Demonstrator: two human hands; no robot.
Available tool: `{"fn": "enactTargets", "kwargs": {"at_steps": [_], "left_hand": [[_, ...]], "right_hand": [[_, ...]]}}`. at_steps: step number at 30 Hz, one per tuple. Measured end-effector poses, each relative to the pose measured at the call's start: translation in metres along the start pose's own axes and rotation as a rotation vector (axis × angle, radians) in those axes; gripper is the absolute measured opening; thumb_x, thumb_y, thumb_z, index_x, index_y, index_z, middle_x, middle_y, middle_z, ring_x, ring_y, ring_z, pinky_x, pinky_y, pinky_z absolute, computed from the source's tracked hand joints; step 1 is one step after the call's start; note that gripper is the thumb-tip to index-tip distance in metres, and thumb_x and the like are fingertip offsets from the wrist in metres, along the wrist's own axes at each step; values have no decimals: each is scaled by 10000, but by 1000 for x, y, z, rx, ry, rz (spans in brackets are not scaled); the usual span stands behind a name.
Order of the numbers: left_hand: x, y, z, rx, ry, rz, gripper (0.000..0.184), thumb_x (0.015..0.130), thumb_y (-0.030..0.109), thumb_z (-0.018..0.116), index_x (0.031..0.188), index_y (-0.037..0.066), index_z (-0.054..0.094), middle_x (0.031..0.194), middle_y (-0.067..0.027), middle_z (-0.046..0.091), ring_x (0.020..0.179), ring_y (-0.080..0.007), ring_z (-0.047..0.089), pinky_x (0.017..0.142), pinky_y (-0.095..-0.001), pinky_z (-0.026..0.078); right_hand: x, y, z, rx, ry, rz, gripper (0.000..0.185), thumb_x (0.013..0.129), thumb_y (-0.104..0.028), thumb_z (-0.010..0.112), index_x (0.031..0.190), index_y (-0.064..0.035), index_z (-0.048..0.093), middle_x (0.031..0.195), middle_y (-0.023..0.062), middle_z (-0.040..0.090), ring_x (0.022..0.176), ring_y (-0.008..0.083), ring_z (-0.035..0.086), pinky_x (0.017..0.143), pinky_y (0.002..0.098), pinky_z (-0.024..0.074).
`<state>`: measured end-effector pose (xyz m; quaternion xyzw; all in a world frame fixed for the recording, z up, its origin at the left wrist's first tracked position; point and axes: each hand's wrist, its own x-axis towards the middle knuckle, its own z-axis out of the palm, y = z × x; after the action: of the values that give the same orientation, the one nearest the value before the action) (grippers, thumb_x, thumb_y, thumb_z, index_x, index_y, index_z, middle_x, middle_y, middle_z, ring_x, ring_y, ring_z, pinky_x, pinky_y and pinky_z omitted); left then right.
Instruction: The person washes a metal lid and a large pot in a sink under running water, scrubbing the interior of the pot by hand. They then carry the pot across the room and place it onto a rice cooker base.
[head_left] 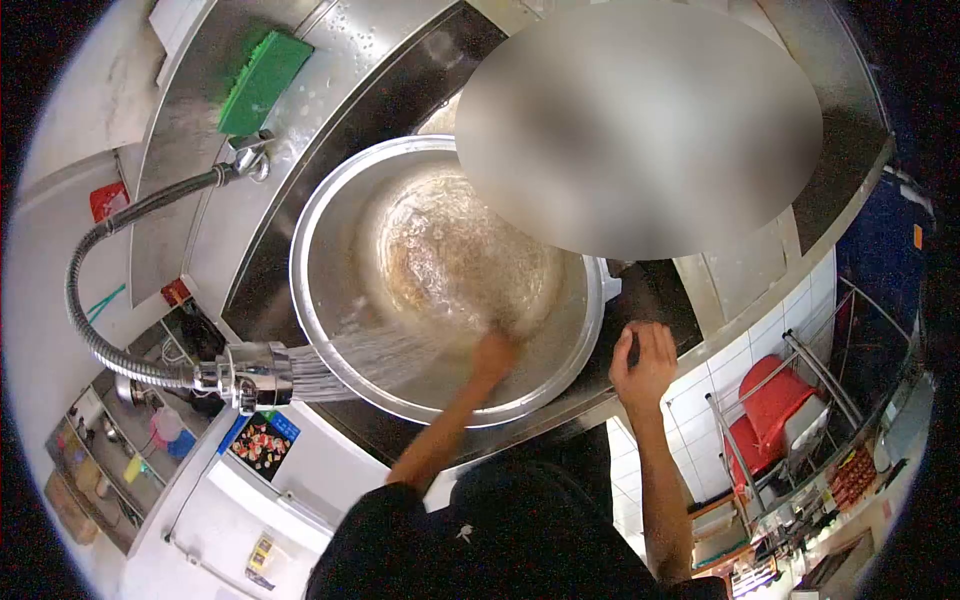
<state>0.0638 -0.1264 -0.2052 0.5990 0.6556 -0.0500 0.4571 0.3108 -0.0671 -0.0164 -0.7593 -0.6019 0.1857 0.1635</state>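
A big round metal basin (315, 215) holds shallow, rippling water (465, 235). My left hand (497, 355) reaches over the near rim into the basin. Motion and splashing hide its fingers, so any grip there cannot be made out. From the left, a chrome spray faucet head (258, 377) sends a wide stream of water into the basin toward that hand. My right hand (643, 362) is outside the basin, by the counter's right front edge. Its fingers are loosely bent, the thumb stands apart, and nothing shows in it.
A flexible metal hose (85, 270) arches at the left. A green scrubbing pad (266, 83) lies on the metal ledge behind. A large blurred patch covers the upper right. Red chairs (775, 415) stand right of the counter, and a cluttered shelf (120, 440) is at lower left.
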Motion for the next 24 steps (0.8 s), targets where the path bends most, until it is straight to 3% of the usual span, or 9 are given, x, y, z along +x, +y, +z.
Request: {"fn": "enactTargets", "kwargs": {"at_steps": [3,8,10,11,12,16,19,22,24], "left_hand": [[110,97,36,-194,403,303,315,905,232,460,970,-56,571,906,-302,573,886,-448,540,824,-494,418],[223,6,-121,56,893,534,170,846,175,480,860,38,580,766,-141,567,697,-315,546,637,-436,426],[147,-34,-168,298,630,-77,227,865,223,496,964,35,574,794,-141,590,745,-298,575,662,-405,484],[122,-115,-155,799,788,183,290,876,257,508,1028,18,567,865,-147,607,788,-281,597,674,-405,510],[78,-131,-129,706,398,-155,309,877,252,511,1103,51,573,996,-137,615,838,-269,612,642,-424,514],[-16,-32,-5,57,-162,-172,412,854,268,522,1210,60,535,1089,-237,597,994,-423,565,890,-479,426],[91,96,26,-180,86,47,338,898,225,460,1044,-66,547,1052,-319,560,998,-461,530,857,-493,425],[236,76,-32,20,896,359,264,892,190,463,951,-43,574,933,-258,597,842,-393,574,743,-487,445],[231,31,-128,280,898,181,261,858,217,511,966,-10,584,884,-222,602,824,-376,577,793,-483,424]], "right_hand": [[4,1,4,-3,32,2,56,796,-81,572,796,-26,561,775,113,567,719,303,540,671,409,433],[0,6,7,-5,-3,-11,53,789,-92,583,770,-46,565,758,109,564,701,292,546,635,388,441],[2,5,6,-3,-25,-6,59,789,-97,584,763,-48,564,755,105,562,700,289,549,631,387,443],[1,4,4,-10,-34,-13,65,788,-101,585,756,-49,563,751,102,561,699,287,551,626,387,446],[2,6,6,4,-7,-37,75,787,-106,588,745,-50,559,744,103,558,698,289,553,634,391,451],[0,7,5,30,1,-29,78,786,-111,587,747,-49,558,736,108,560,694,302,554,643,397,455],[0,8,3,56,7,-16,82,786,-110,584,743,-46,557,729,109,559,687,303,552,640,400,454],[0,14,7,44,30,-36,73,775,-92,591,731,-45,556,721,110,558,673,301,550,621,400,453],[-2,12,3,80,9,-57,62,771,-77,597,736,-40,562,722,112,565,673,305,557,620,397,460]]}}
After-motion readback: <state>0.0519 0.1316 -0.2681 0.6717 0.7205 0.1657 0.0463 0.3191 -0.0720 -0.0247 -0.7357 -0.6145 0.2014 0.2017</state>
